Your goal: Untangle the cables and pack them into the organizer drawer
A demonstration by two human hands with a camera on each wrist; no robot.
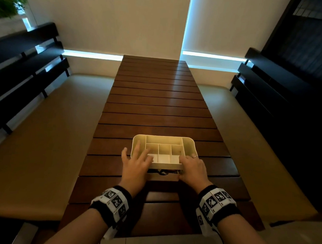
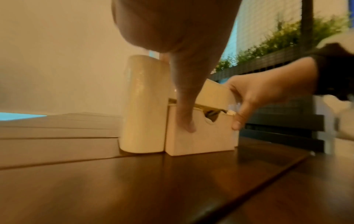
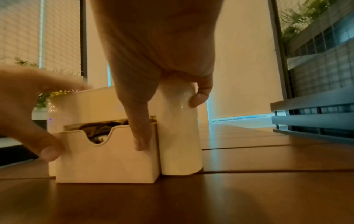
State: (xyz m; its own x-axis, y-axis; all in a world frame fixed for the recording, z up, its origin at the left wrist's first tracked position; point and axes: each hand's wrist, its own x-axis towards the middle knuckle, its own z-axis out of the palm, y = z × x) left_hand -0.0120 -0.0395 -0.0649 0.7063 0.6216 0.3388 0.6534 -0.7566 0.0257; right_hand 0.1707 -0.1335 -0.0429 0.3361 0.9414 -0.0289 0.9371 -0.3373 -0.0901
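Note:
A cream organizer (image 1: 188, 143) with open top compartments stands on the wooden table near me. Its drawer (image 1: 163, 177) sticks out a little at the front, and dark and white cables (image 1: 161, 172) show in the gap. My left hand (image 1: 136, 157) lies on the organizer's left top with fingers spread, thumb pressing the drawer front (image 2: 199, 139). My right hand (image 1: 191, 165) curls over the right top corner; its thumb (image 3: 141, 142) presses the drawer front (image 3: 107, 163). Bunched cables (image 3: 99, 131) fill the drawer behind the notch.
The slatted brown table (image 1: 157, 103) runs away from me toward the wall. Tan cushioned benches (image 1: 45, 135) (image 1: 257, 135) flank it, with dark slatted backrests (image 1: 20, 69) behind them. A plant (image 1: 6, 2) sits at the far left.

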